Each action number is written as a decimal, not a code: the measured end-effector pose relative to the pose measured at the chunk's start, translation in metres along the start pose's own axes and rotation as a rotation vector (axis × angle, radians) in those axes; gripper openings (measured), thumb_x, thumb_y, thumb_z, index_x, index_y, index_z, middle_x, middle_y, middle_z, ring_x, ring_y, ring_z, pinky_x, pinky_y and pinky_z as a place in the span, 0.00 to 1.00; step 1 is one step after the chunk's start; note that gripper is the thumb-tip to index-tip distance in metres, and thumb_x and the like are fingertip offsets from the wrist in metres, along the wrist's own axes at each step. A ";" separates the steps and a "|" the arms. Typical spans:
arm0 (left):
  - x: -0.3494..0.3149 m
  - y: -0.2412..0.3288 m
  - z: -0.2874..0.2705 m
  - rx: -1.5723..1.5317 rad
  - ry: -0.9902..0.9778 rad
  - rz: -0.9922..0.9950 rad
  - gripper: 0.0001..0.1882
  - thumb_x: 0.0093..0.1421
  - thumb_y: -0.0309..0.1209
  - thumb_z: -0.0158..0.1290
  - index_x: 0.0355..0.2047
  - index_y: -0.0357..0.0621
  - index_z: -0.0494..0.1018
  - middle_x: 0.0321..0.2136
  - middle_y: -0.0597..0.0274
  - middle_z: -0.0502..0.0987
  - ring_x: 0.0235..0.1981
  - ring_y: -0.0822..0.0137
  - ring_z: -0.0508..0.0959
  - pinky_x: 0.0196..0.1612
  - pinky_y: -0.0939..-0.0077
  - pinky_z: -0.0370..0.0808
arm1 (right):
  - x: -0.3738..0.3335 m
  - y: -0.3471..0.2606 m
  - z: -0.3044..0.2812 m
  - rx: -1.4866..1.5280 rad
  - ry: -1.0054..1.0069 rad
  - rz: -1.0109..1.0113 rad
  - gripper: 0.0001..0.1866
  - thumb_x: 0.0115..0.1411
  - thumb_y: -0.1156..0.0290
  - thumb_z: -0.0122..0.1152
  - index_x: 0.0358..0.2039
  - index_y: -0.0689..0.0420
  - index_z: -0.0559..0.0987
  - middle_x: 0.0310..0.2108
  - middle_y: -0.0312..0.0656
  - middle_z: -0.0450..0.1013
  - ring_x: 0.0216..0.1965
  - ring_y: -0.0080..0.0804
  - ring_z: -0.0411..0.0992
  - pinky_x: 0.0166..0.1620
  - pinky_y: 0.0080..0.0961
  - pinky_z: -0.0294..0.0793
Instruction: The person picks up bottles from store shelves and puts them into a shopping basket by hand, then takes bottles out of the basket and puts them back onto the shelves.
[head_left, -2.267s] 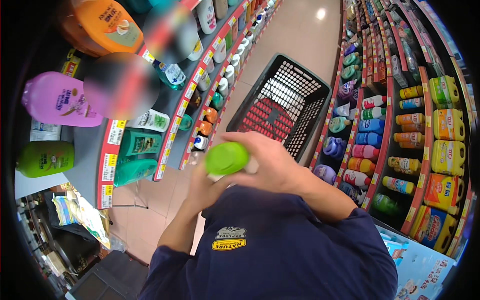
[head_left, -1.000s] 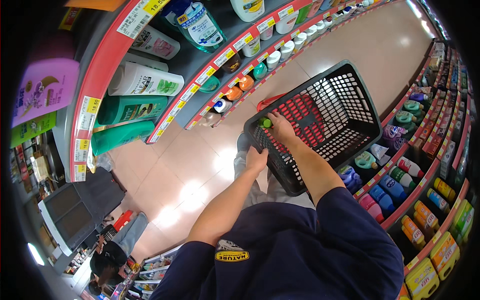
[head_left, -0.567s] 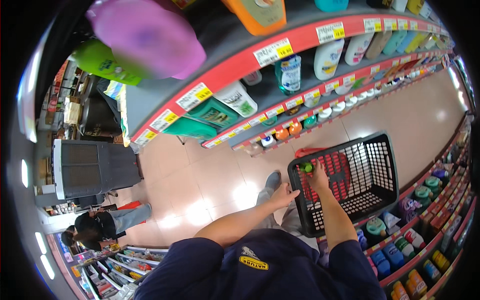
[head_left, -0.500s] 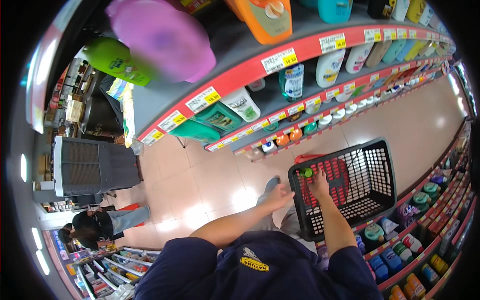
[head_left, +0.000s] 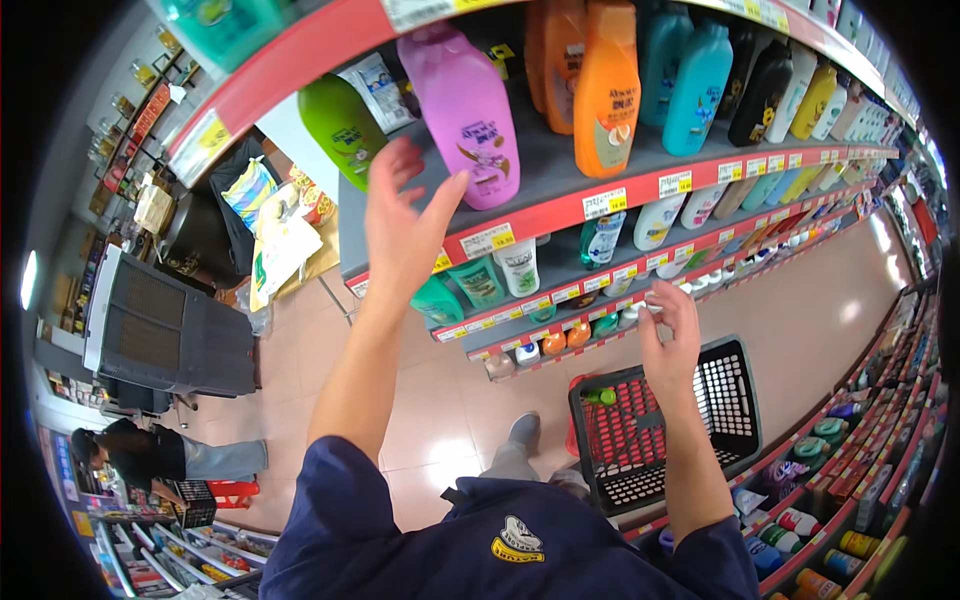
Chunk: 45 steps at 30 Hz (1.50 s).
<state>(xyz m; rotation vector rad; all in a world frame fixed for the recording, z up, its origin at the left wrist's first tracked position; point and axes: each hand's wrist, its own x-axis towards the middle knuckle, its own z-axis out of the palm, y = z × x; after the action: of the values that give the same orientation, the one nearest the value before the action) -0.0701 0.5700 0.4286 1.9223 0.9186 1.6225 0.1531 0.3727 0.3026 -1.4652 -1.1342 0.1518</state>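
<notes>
The grey shelf [head_left: 545, 165] carries a green bottle [head_left: 340, 128] and a purple bottle [head_left: 465, 120]; the left hand [head_left: 405, 225], fingers spread, is near them, perhaps touching. The right hand [head_left: 672, 340], fingers parted, is above the black basket [head_left: 583, 450]; farther lies tiled floor [head_left: 400, 430].

A dark navy shirt [head_left: 400, 555] fills the lower middle of the frame, its short, plain sleeves [head_left: 338, 500] ending around the elbows. On the chest sits a small badge [head_left: 518, 540]: a whitish, rounded figure above a slightly curved yellow band with dark lettering. Just above the shirt's edge show pale greyish trousers [head_left: 508, 463] and a grey shoe [head_left: 525, 430] with a rounded toe. The forearms [head_left: 362, 370] and hands [head_left: 403, 240] are bare.
</notes>
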 end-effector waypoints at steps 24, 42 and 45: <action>-0.075 0.078 -0.009 -0.219 -0.693 0.146 0.24 0.53 0.24 0.63 0.49 0.34 0.69 0.44 0.55 0.78 0.43 0.66 0.79 0.47 0.74 0.74 | 0.018 -0.151 -0.066 0.119 -0.220 -0.212 0.44 0.46 0.76 0.74 0.61 0.65 0.59 0.58 0.51 0.64 0.53 0.36 0.70 0.48 0.26 0.73; -0.379 -0.046 0.072 0.108 -1.431 -0.376 0.31 0.54 0.36 0.59 0.56 0.39 0.64 0.51 0.47 0.71 0.51 0.50 0.74 0.51 0.65 0.72 | -0.218 0.082 -0.070 -0.532 -0.581 0.359 0.27 0.47 0.66 0.70 0.47 0.57 0.71 0.42 0.45 0.73 0.46 0.46 0.72 0.46 0.38 0.73; -0.394 -0.066 0.050 0.209 -1.409 -0.455 0.28 0.54 0.36 0.59 0.53 0.39 0.66 0.50 0.47 0.72 0.50 0.53 0.75 0.51 0.65 0.73 | -0.247 0.136 -0.043 -0.580 -0.579 0.394 0.26 0.47 0.67 0.69 0.47 0.56 0.71 0.44 0.44 0.72 0.48 0.46 0.71 0.47 0.38 0.74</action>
<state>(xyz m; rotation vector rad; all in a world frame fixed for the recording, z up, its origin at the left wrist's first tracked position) -0.0658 0.3273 0.1072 2.0957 0.7413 -0.2347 0.1283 0.1970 0.0789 -2.2490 -1.4020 0.5894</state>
